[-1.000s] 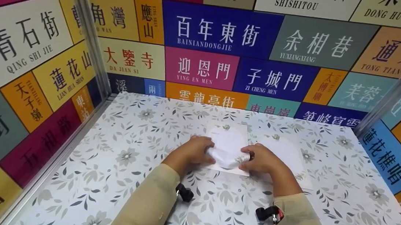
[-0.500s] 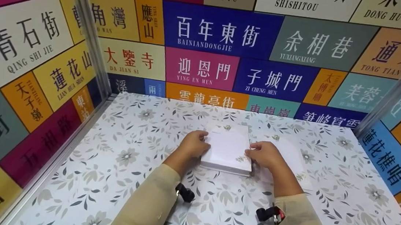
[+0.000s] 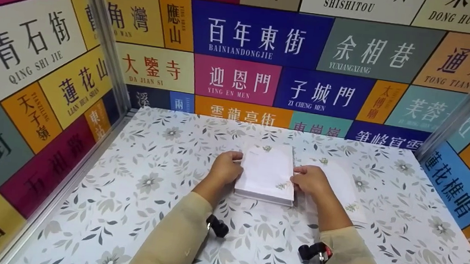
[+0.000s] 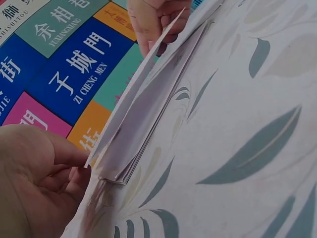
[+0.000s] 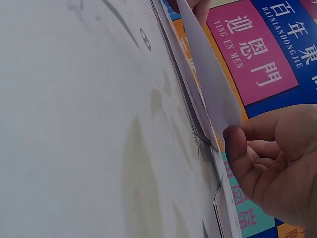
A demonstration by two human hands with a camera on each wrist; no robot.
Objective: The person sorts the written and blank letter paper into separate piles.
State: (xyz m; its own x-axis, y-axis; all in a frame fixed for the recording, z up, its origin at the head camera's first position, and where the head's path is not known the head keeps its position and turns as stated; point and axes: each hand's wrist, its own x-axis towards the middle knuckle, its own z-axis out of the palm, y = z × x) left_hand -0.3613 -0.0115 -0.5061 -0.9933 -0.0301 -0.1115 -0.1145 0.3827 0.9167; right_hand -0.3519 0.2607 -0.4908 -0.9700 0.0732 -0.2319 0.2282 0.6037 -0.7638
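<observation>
A white sheet of paper with pale floral corners lies between both hands in the head view. My left hand pinches its left edge, and my right hand pinches its right edge. From the left wrist, the sheet appears raised at a slant above a thin pile of papers. Thumb and finger of the right hand grip the sheet's edge in the right wrist view. Most of the pile's top is hidden beneath the raised sheet.
Another floral-cornered paper lies on the table just to the right, partly behind the right hand. The tabletop has a leaf-and-flower pattern. Colourful sign-printed walls and metal posts enclose it at the back and sides.
The sheet was bowed upward at its near edge and now looks flat. Both hands have moved from near its front corners to farther back along its sides.
</observation>
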